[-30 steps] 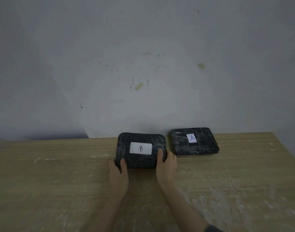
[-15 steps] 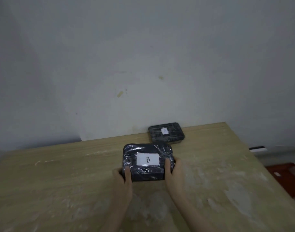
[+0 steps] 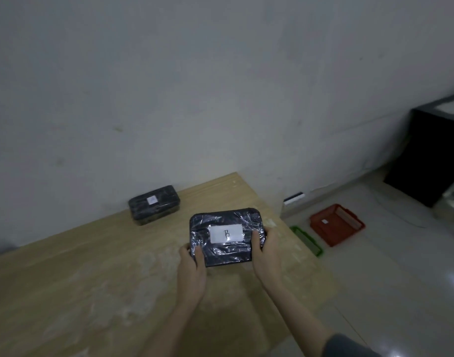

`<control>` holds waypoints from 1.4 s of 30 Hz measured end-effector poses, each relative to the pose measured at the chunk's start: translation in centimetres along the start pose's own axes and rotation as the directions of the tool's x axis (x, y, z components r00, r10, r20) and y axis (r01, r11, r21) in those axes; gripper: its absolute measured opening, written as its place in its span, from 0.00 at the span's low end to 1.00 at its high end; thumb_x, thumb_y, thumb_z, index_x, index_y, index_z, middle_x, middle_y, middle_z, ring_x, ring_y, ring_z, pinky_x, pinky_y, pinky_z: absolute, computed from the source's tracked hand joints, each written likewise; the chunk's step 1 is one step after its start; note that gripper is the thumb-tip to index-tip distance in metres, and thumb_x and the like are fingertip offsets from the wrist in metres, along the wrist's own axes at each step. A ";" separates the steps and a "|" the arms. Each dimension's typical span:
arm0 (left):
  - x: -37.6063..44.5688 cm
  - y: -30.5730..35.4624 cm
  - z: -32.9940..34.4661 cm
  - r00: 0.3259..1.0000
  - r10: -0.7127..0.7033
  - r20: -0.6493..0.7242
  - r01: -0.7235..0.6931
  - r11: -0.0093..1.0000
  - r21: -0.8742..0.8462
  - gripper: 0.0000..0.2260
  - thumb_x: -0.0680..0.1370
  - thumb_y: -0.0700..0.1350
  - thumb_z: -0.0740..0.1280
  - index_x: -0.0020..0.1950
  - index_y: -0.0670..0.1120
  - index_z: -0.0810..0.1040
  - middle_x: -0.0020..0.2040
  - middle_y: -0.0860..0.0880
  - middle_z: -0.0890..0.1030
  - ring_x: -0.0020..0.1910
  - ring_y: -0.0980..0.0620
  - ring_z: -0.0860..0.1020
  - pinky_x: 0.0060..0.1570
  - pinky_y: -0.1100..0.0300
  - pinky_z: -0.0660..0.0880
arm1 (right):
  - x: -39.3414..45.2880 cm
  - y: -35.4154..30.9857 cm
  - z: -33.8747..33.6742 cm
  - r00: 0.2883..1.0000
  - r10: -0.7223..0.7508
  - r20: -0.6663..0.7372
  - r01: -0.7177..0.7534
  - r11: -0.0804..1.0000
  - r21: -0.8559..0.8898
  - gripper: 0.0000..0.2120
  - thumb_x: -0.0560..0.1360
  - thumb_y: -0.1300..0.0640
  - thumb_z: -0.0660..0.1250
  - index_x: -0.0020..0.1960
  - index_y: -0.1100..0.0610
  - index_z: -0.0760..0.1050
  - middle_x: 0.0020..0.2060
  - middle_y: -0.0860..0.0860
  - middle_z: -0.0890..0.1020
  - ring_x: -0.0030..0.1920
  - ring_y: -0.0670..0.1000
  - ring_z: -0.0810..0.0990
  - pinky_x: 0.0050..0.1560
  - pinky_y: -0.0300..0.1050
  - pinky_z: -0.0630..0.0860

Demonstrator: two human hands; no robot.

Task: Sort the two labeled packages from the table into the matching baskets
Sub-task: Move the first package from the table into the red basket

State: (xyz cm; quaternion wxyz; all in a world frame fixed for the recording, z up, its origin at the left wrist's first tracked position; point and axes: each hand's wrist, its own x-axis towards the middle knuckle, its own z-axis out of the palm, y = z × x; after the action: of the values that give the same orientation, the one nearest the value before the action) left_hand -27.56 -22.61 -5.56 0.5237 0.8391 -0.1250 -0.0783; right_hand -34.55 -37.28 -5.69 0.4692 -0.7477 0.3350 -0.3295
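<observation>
Two hands: we hold the black plastic-wrapped package with the white "B" label [image 3: 227,236] between them, above the desk's right part.
Left hand [image 3: 191,269]: ours, clamped on the package's near-left corner, thumb lying over the top wrap, fingers hidden underneath.
Right hand [image 3: 267,249]: ours, clamped on the package's right end, thumb on top beside the label, the rest of the fingers behind the edge.
Package B: label faces up toward us and the letter is readable; whether the underside clears the desk we cannot tell for certain.
Package A: the second black wrapped package with a small white label [image 3: 154,204] lies flat at the far edge of the light wooden desk [image 3: 92,279], by the grey wall [image 3: 195,86], well apart from both our hands; its letter is too blurred to read.
Red basket: a red plastic basket [image 3: 336,225] sits on the pale floor [image 3: 400,279] beyond the desk's right edge, with a small white tag inside.
Green basket: a green plastic basket [image 3: 308,240] shows only partly, just past the desk's right edge, beside the red one.
Black cabinet: a dark boxy cabinet [image 3: 426,155] stands farther right, by the wall.
</observation>
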 end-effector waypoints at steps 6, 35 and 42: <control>-3.4 5.8 10.3 0.998 0.044 0.041 -0.044 0.999 -0.003 0.13 0.81 0.53 0.51 0.57 0.47 0.67 0.42 0.53 0.77 0.41 0.52 0.76 0.40 0.54 0.71 | 4.2 4.5 -10.7 0.999 0.022 -0.035 -0.023 1.000 -0.020 0.10 0.79 0.52 0.58 0.55 0.58 0.69 0.51 0.55 0.76 0.47 0.51 0.73 0.45 0.41 0.65; 10.5 24.0 63.9 0.962 -0.144 0.233 0.100 0.976 0.191 0.12 0.80 0.53 0.50 0.47 0.47 0.68 0.37 0.52 0.75 0.35 0.56 0.74 0.30 0.59 0.68 | 47.5 31.8 -39.1 0.957 0.289 0.011 -0.284 0.947 -0.149 0.11 0.79 0.50 0.56 0.54 0.56 0.69 0.50 0.53 0.76 0.47 0.51 0.76 0.45 0.46 0.75; 14.9 25.4 74.1 0.955 -0.230 0.188 0.177 0.949 0.261 0.12 0.81 0.53 0.50 0.47 0.47 0.67 0.40 0.47 0.79 0.37 0.49 0.78 0.35 0.56 0.72 | 57.4 38.6 -41.3 0.933 0.349 0.091 -0.330 0.928 -0.172 0.07 0.79 0.50 0.57 0.53 0.52 0.66 0.49 0.50 0.75 0.47 0.48 0.75 0.41 0.38 0.72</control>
State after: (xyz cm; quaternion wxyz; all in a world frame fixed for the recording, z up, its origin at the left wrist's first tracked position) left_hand -35.95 -101.32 -15.32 0.3899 0.8914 -0.1020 -0.2074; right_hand -43.22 -116.60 -16.88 0.4796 -0.7307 0.4549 -0.1708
